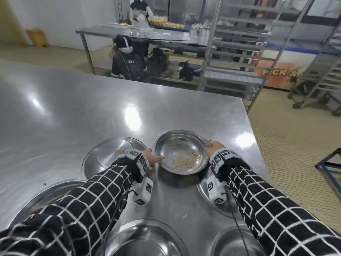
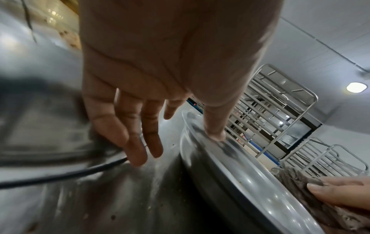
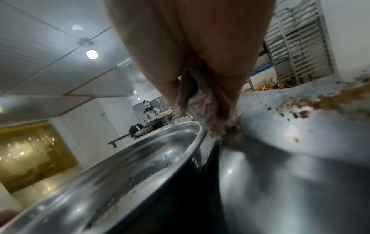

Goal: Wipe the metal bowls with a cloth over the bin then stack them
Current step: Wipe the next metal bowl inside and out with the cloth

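A round metal bowl (image 1: 181,145) with yellowish food crumbs on its bottom stands on the steel table (image 1: 92,108). My left hand (image 1: 156,160) is at its left rim. In the left wrist view the thumb (image 2: 214,129) presses on the bowl's rim (image 2: 250,178) while the fingers (image 2: 138,152) stay straight beside it, off the bowl. My right hand (image 1: 215,145) is at the right rim and grips a crumpled greyish-pink cloth (image 1: 208,143), seen bunched below the fingers as the cloth (image 3: 212,125) against the bowl's rim (image 3: 150,152).
Several other metal bowls lie around: one with crumbs on the left (image 1: 110,157), one at near left (image 1: 46,196), two at the front edge (image 1: 144,241) (image 1: 232,244). The table's right edge (image 1: 256,154) is close to my right hand. Tray racks (image 1: 239,43) stand beyond.
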Available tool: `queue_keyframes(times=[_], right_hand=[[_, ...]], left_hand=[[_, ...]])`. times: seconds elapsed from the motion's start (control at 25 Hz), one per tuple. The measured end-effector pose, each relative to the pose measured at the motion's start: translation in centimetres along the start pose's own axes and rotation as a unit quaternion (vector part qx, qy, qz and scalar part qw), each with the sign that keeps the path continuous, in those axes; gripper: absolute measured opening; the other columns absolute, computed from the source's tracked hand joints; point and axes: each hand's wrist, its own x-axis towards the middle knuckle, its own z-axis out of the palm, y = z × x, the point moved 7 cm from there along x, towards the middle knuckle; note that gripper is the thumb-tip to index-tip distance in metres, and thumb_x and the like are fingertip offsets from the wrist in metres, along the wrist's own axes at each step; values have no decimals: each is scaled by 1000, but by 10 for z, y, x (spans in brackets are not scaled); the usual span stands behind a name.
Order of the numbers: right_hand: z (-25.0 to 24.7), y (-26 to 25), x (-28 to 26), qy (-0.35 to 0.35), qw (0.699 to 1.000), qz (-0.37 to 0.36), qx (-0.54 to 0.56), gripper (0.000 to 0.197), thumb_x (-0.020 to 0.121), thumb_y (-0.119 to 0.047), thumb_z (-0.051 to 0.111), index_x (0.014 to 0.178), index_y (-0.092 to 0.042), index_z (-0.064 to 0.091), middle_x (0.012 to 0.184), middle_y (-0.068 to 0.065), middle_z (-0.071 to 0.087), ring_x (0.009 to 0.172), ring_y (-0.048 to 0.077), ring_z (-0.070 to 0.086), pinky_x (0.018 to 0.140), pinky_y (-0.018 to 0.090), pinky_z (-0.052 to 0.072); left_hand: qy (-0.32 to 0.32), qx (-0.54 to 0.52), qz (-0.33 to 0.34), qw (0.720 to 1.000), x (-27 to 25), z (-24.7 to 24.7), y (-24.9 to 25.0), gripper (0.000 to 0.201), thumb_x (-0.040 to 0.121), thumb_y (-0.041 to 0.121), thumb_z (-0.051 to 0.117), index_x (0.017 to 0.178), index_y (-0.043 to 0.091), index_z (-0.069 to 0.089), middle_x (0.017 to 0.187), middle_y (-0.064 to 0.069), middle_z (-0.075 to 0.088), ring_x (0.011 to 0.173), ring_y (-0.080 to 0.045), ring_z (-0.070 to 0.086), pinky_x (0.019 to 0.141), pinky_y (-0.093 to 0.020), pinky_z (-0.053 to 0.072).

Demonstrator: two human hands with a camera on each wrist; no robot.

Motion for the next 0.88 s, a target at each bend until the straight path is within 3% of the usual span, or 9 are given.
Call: queue_keyframes(times=[0.04,0.12,0.2,0.32,0.4,0.52,0.64,0.72,0.88], right_hand=[[2,0,4,-1,1000,-5,-11,31,98,-21,47,121,0,54,119,17,59,102,29,61,66,28,49],[3,-3,7,18,999,-25,-32,33,97,-18,47,124,-1,54,123,16,58,111,30,57,74,29,46],[1,-1,11,44,999,-27,-2,29,96,-19,48,118,-4,59,119,15,61,107,31,59,81,26,46],[-12,-2,3,90,991,-35,97,28,99,-25,44,107,-4,62,107,16,65,92,29,64,64,29,52],[-28,-5,-9,129,976,-58,166,26,99,-24,45,102,-5,63,100,14,66,86,29,64,65,31,53],[-66,0,-45,192,949,-80,238,29,99,-30,46,94,-7,64,89,10,65,73,22,60,57,26,47],[-117,22,-94,246,923,-98,281,18,97,-21,47,92,-13,63,80,8,62,67,23,56,57,32,46],[-149,47,-123,270,917,-92,277,13,93,-12,49,90,-8,62,77,11,60,69,26,57,66,41,51],[-217,129,-191,330,905,-67,262,13,88,-13,53,92,-4,62,85,14,63,77,33,63,71,46,56]], left_hand=[[-12,-38,6,999,-2,2,5,74,83,61,58,136,10,44,128,-12,60,111,-28,61,97,-43,48],[-24,-152,18,988,-4,6,11,43,89,35,63,120,8,53,105,-10,66,95,-23,64,80,-33,54],[-13,-226,26,974,-4,3,13,34,90,22,61,120,9,50,95,-10,63,89,-23,62,72,-32,54],[29,-302,50,952,-18,-16,23,62,87,31,57,143,27,31,119,-15,58,97,-29,63,65,-35,56],[42,-351,86,932,-38,-31,44,60,92,32,50,144,34,22,121,-15,56,94,-32,64,69,-35,53],[68,-408,147,898,-84,-51,90,48,96,29,45,141,25,27,108,-12,61,93,-29,65,88,-42,53],[80,-470,202,855,-135,-53,138,42,96,21,43,136,28,33,112,-12,57,92,-30,63,83,-46,56],[74,-483,236,840,-172,-44,169,33,95,18,41,126,29,36,111,-12,58,93,-31,63,82,-47,57],[48,-498,274,822,-247,10,236,15,98,18,39,105,21,51,94,-9,62,78,-22,63,71,-35,56]])
